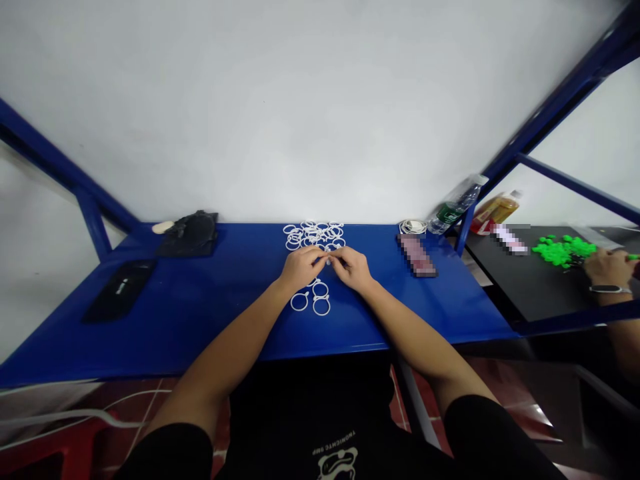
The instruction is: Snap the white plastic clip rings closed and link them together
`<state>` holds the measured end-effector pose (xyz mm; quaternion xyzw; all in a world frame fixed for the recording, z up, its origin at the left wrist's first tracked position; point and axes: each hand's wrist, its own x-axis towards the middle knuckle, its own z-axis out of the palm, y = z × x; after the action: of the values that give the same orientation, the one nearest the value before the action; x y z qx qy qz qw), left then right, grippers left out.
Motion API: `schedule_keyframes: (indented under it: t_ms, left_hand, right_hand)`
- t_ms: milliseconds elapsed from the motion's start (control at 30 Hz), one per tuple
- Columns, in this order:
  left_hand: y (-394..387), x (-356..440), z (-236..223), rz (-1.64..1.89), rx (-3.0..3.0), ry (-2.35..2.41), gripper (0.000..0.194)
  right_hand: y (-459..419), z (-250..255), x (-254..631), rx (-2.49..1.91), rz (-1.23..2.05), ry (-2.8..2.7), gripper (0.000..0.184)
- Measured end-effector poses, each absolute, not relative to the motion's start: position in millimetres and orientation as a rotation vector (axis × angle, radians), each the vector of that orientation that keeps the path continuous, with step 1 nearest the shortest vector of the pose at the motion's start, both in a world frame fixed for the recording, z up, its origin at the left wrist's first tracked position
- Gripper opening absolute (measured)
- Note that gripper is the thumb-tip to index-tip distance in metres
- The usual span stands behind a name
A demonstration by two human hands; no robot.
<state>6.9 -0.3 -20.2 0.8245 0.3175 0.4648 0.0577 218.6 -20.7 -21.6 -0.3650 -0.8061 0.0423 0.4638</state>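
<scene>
My left hand (pixel 302 267) and my right hand (pixel 352 268) meet fingertip to fingertip above the blue table (pixel 240 287). Both are closed in a pinch on a small white ring (pixel 328 262), mostly hidden by the fingers. Just beyond them lies a pile of thin white rings (pixel 313 235), each with a small eyelet-like knob. Nearer to me, several similar rings (pixel 321 305) lie flat on the table, one of them partly covered by my left hand.
At left lie a black pouch-like item (pixel 120 291) and a dark folded bag (pixel 193 233). To the right are a blurred-out phone-shaped item (pixel 417 255), a coiled white cable (pixel 413 227) and a plastic bottle (pixel 456 205). A co-worker's hand (pixel 609 268) is beside green pieces (pixel 563 251).
</scene>
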Motion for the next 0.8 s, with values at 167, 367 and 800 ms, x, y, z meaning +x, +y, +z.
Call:
schedule_keyframes:
  t_ms: [167,367,800]
  left_hand:
    - [-5,9,-14,1.374,2.482,0.96,0.015]
    - [-3,1,-8,1.382,2.458,1.025,0.01]
    - [0,-3,-18,0.76,2.567,0.826,0.017]
  right_hand:
    - [-24,-22,218,-1.026,0.193,-1.994,0.028]
    - [-30,-14,217,-1.096,0.396,-1.992,0.036]
    - [8,-16,280,-1.62,0.272,-2.043,0.041]
